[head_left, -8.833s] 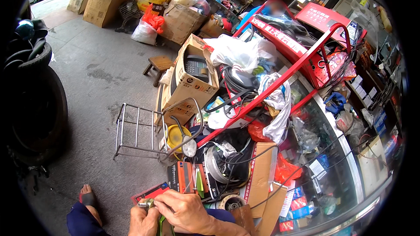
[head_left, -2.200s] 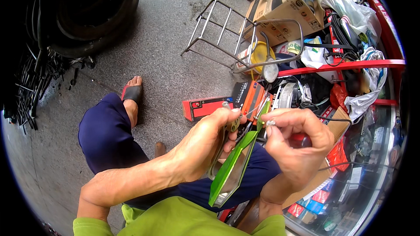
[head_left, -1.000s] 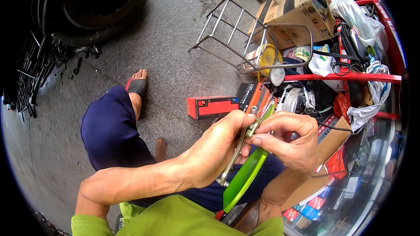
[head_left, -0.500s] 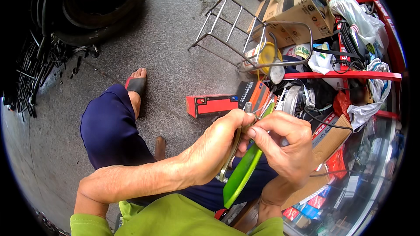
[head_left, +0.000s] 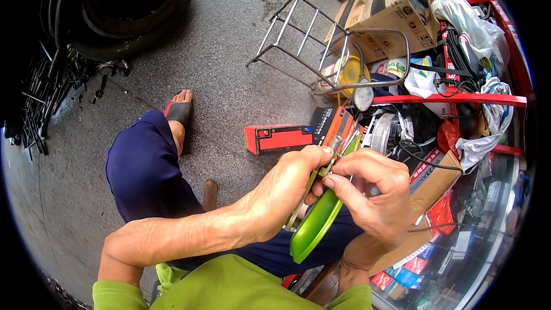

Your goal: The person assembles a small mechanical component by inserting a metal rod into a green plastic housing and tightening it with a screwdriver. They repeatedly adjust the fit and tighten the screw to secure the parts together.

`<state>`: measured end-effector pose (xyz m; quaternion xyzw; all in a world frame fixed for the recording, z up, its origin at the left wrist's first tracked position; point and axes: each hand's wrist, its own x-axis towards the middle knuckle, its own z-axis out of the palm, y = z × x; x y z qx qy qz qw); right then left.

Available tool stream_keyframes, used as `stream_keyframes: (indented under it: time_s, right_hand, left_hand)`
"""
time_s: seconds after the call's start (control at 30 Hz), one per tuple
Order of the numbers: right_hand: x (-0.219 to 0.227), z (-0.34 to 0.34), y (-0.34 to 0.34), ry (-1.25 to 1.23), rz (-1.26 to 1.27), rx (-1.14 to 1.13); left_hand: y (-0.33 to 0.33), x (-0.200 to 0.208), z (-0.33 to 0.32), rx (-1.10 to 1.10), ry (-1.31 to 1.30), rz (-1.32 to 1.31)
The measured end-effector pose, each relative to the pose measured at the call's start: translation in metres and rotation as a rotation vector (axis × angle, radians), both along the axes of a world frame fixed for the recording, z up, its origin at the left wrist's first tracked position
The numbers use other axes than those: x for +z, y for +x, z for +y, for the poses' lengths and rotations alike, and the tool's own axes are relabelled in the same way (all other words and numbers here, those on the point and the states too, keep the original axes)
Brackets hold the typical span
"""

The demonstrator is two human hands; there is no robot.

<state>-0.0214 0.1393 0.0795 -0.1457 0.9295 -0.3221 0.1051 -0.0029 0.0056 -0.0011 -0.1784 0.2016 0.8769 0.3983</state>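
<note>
My left hand (head_left: 284,181) is closed round a slim, bent metal rod (head_left: 297,211) with a threaded end (head_left: 336,142) standing up past the thumb. A glossy green plastic shell (head_left: 318,224), long and curved, hangs tilted below the fingers, close beside the rod. My right hand (head_left: 376,186) pinches at the top of the shell, where a small metal fitting (head_left: 325,170) shows between both thumbs. The right fingertips partly hide what they grip. Both hands meet just above my lap.
Beyond my hands a red and black battery (head_left: 280,139) and an orange-black box (head_left: 333,123) sit on the floor. A metal rack (head_left: 304,34) and cardboard boxes (head_left: 396,17) stand farther right. A cluttered glass case (head_left: 459,264) is at right; tyres (head_left: 132,28) lie far left.
The rod and its threaded end have tilted to the right. The green shell has turned, showing more of its rounded outer face, and its lower end has risen slightly. Both hands keep their hold.
</note>
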Motion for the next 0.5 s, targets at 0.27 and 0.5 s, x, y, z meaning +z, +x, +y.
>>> stream_keyframes:
  time_s: [0.27,0.5]
  right_hand:
    - [-0.0012,0.0007,-0.0038,-0.093,-0.021,-0.079]
    - [0.0014,-0.0037,0.0001,-0.054,-0.005,-0.061]
  left_hand:
    - [-0.002,0.002,-0.0009,0.06,-0.126,0.274]
    - [-0.0024,0.0038,-0.0053,0.018,-0.07,0.215]
